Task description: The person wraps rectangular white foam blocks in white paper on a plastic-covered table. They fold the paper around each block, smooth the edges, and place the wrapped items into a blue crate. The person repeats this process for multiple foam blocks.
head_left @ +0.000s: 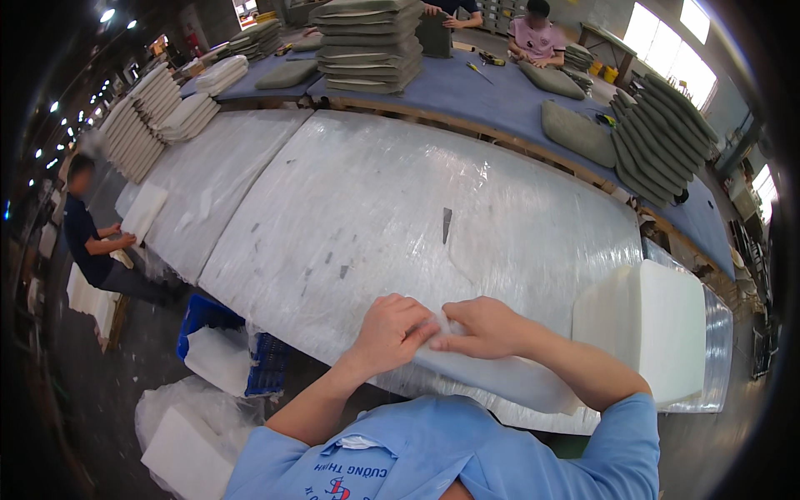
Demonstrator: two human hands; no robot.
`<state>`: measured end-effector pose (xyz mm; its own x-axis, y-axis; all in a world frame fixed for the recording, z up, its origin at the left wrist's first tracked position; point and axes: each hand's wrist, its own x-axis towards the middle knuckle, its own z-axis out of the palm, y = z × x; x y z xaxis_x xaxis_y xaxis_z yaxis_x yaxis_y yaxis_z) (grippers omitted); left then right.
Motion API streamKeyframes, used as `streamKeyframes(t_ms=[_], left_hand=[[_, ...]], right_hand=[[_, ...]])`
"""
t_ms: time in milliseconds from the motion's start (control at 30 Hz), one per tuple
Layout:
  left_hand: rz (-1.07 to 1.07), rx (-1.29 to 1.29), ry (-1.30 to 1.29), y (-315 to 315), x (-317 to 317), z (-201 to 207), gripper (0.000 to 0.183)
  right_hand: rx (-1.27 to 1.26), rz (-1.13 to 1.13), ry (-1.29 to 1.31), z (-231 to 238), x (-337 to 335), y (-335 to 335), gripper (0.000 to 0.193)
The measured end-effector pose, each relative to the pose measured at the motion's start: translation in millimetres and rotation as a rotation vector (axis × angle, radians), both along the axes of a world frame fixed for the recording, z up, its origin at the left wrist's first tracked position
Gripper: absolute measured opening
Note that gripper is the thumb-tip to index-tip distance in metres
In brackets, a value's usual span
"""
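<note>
A white, soft-looking pad (508,379) lies along the near edge of the plastic-covered table (350,200), right in front of my body. My left hand (390,333) and my right hand (482,327) meet at its left end. Fingers and thumbs of both hands are closed on the white material there, the fingertips nearly touching. My right forearm crosses over the pad and hides part of it. Whether the pad is foam or wadding I cannot make out.
A stack of white pads (671,333) stands at the right end of the table. Below left are a blue plastic crate (271,362) and a plastic bag (158,408). Piles of grey-green cushions (367,46) line a blue table (450,83) beyond. A co-worker (96,237) stands left; others work behind.
</note>
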<state>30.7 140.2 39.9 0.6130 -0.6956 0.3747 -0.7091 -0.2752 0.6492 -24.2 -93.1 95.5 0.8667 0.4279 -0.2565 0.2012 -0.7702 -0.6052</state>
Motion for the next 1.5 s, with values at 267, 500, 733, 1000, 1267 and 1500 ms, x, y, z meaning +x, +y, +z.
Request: streamKeyframes(t_ms=[267,500,733,1000,1267,1500], left_hand=[[0.202,0.008,-0.223,-9.4,-18.0,14.4,0.032],[0.098,0.182,-0.3,-37.2,-69.4,3.9,0.062],[0.054,0.342,-0.358,-58.2,-75.6,14.9,0.064],[0.235,0.457,-0.244,-73.4,-87.0,27.2,0.064],[0.309,0.448,-0.221,-91.6,-85.2,22.4,0.062],[0.374,0.306,-0.199,-109.0,-118.2,18.9,0.07]], right_hand=[[0.292,-0.137,0.403,-20.7,11.0,-7.7,0.055],[0.512,0.045,0.321,-69.7,14.2,-7.5,0.041],[0.174,0.07,0.045,-204.1,6.8,-64.0,0.037],[0.334,-0.15,0.248,-69.4,6.7,-89.4,0.057],[0.033,0.208,0.068,-16.4,-22.1,-85.1,0.049],[0.521,0.03,0.294,-60.2,-26.4,-88.8,0.052]])
